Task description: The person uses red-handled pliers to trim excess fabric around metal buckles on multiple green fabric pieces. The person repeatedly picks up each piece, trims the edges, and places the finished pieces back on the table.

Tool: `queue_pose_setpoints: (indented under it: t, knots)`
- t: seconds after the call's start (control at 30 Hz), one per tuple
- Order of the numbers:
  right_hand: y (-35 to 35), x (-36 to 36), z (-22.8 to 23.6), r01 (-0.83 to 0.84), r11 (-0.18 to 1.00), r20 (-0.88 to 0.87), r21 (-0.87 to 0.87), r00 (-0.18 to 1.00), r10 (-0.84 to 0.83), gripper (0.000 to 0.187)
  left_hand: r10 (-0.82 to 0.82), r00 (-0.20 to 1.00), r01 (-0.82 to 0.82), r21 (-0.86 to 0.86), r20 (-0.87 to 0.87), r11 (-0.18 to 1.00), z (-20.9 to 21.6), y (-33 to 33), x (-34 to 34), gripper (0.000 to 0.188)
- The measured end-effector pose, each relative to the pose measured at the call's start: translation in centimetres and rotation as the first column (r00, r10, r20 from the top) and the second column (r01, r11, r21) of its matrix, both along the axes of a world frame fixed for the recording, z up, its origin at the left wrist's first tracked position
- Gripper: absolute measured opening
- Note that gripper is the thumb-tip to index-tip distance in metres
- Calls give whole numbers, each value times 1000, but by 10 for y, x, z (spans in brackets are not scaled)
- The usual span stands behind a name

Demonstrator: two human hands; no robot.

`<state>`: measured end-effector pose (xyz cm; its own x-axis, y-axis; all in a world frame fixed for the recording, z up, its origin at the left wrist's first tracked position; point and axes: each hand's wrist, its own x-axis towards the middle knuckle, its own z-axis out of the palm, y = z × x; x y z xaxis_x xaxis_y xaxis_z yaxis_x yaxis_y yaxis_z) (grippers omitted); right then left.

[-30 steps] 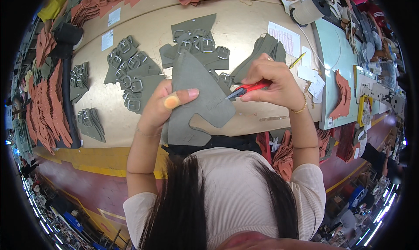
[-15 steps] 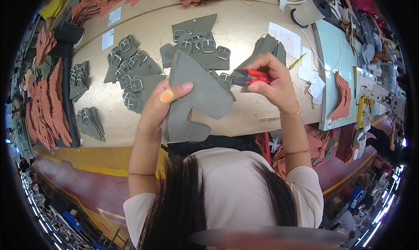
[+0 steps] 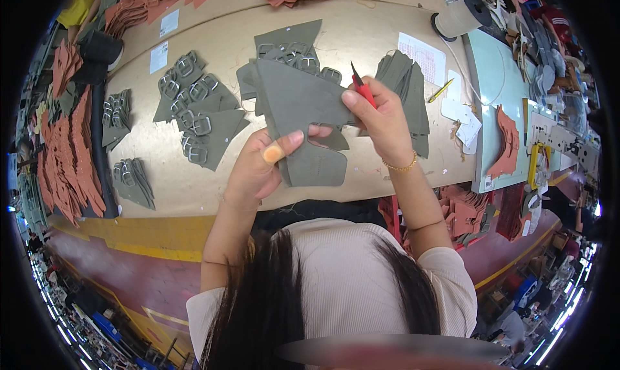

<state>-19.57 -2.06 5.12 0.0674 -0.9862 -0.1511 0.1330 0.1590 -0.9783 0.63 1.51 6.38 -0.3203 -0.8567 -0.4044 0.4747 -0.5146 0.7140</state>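
A grey-green shoe-upper piece (image 3: 302,93) with a curved notch is held up over the table. My left hand (image 3: 253,166), a yellowish patch on its thumb, grips the piece by its lower left part beside the notch. Red-handled thread snips (image 3: 365,92) sit in my closed right hand (image 3: 387,121), dark blades pointing up and away. The right thumb is at the piece's right edge; whether it presses on it I cannot tell. Behind the piece lie grey-green straps with metal buckles (image 3: 309,61), partly hidden by it.
Buckled straps (image 3: 197,121) lie in a fanned pile at left. Plain grey-green pieces (image 3: 403,79) are stacked right of my right hand, near a yellow pen (image 3: 440,91) and printed sheets (image 3: 423,54). A cord spool (image 3: 460,16) stands far right; rust-coloured pieces (image 3: 68,157) hang at left.
The piece has turned and shifted slightly right, with my left hand lower on it. My right hand has moved to its right edge, and the snips have swung from pointing left to pointing up.
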Motion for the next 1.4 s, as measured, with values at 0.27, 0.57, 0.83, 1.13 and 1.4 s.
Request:
queue_pose_setpoints:
  t: [0.27, 0.57, 0.83, 1.13, 1.4]
  knots:
    - [0, -37, 25, -522, 769, -483, -368, 815, 321, 31, -201, 938, 218, -30, 281, 976, 19, -14, 18, 33]
    - [0, -28, 34, -662, 654, -581, -366, 712, 396, 32, -333, 795, 444, -113, 507, 889, 34, -29, 12, 29]
    - [7, -17, 21, -612, 667, -510, -425, 770, 382, 41, -343, 826, 445, -143, 448, 884, 32, -32, 4, 28]
    - [11, -23, 21, -621, 648, -549, -441, 758, 353, 30, -350, 731, 549, -199, 586, 812, 20, -41, 1, 23]
    - [9, -25, 20, -567, 683, -480, -460, 806, 346, 27, -367, 775, 540, -237, 515, 808, 18, -42, 0, 25]
